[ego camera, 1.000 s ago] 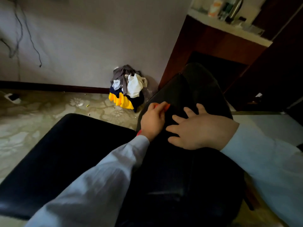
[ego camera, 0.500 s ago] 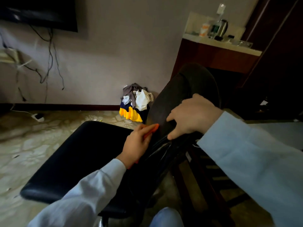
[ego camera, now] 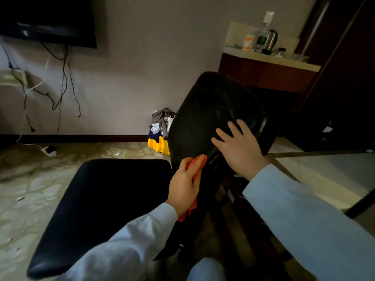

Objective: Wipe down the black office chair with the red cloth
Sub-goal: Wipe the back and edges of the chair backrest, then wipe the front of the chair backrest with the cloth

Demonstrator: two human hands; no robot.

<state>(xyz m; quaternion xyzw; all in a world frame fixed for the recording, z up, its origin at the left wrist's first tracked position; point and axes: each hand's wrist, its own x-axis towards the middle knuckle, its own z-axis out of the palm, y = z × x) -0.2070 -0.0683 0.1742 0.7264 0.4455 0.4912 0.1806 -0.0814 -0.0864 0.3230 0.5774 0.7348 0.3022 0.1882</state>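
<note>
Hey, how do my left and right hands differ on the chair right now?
The left hand is curled round the red cloth; the right hand holds nothing. The left hand sits low at the edge of the backrest; the right hand lies flat higher up, fingers spread. Both are at that backrest.

1 black office chair, 1 red cloth, 2 hands (left hand, right hand), 1 kettle, 1 television.
</note>
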